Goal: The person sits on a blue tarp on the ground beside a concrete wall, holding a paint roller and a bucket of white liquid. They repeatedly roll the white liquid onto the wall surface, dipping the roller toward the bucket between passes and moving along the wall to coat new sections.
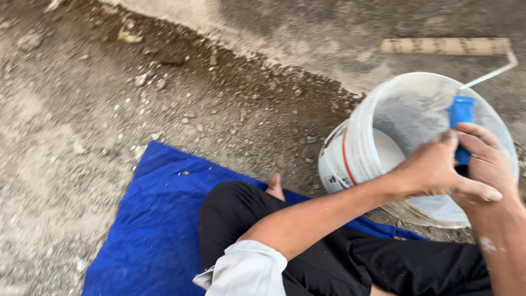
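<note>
Ground point(82, 109): bare dirt and gravel, with a paler concrete strip at the top. Blue tarp point(153, 219): spread flat on the gravel under the seated person's black-trousered legs point(329, 263). White bucket point(383, 142): tilted, its mouth turned toward the person, just beyond the tarp's edge. Paint roller point(445, 46) — its sleeve lies past the bucket's rim, and its blue handle point(461, 112) crosses the mouth. Left hand point(433, 167) and right hand point(487, 159): fingers of both clamped together around the handle.
</note>
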Available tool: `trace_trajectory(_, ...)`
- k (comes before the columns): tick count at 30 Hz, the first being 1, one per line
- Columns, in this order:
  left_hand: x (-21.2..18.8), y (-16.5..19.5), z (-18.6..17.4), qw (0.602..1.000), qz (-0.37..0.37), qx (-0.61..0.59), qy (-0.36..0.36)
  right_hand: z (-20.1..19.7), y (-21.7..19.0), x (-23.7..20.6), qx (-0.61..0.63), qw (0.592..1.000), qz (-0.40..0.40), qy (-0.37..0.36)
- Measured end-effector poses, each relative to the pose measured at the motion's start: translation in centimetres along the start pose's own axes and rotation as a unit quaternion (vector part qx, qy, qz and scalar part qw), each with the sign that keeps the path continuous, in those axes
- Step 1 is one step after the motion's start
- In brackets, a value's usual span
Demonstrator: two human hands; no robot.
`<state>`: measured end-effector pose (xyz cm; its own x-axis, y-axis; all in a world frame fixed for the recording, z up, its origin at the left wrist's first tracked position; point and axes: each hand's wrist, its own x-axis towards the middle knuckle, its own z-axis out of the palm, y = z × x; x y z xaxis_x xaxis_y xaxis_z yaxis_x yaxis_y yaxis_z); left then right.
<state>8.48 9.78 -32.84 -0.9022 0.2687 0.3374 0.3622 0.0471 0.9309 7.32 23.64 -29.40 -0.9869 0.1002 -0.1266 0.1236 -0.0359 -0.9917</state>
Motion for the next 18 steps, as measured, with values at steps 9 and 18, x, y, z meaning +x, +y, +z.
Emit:
trace_trajectory(9, 1.4, -1.0, 1.2, 1.0, 0.016, -0.012, -0.015, 0.2, 2.5, -0.7, -0.188, 0.965, -0.177, -0.056)
trace_trajectory(18, -0.2, 3.4, -3.1, 0.999, -0.01, 0.009, -0.049, 0.9, 4.9, 0.0, -0.125, 0.984, -0.124, -0.039)
